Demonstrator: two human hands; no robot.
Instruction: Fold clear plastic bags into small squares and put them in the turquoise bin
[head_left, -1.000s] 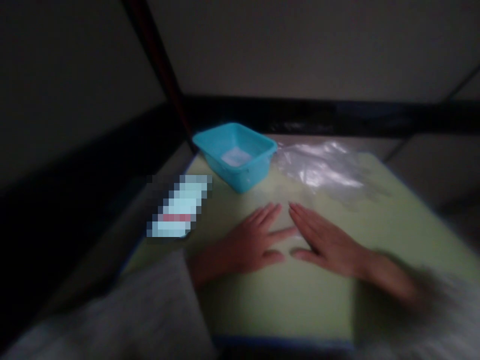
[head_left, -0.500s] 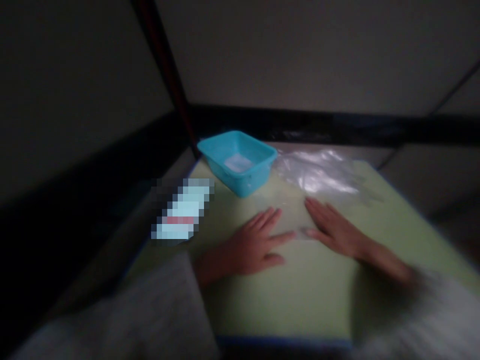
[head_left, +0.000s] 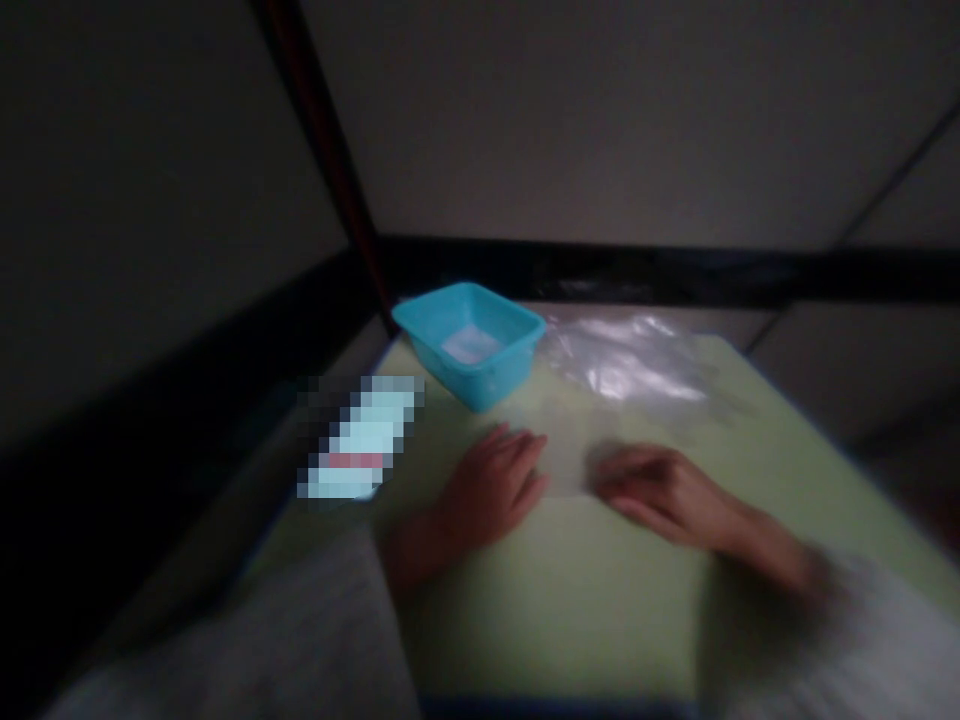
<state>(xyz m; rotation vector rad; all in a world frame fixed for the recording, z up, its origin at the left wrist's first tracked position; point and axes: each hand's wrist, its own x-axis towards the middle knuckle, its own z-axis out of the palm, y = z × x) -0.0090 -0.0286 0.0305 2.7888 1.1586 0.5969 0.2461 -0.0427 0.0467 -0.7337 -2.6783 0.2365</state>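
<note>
A thin, clear plastic bag (head_left: 571,455) lies flat on the table between my two hands; the blur hides its exact outline. My left hand (head_left: 495,485) is at its left edge, fingers drawn in and closed on that side. At the right edge, my right hand (head_left: 664,492) has its fingers curled together around the near right corner. How the fingertips grip the plastic is smeared by motion.
A turquoise plastic basket (head_left: 487,385) stands beyond my left hand, with something whitish (head_left: 471,344) inside. Crumpled clear plastic bags (head_left: 630,360) lie at the back right. A pixelated phone-like object (head_left: 364,440) rests by the left edge of the yellow-green table (head_left: 555,600).
Both hands were spread flat on the plastic; now their fingers have drawn in at its two sides. My right hand has come nearer to me. The view has tilted slightly up.
</note>
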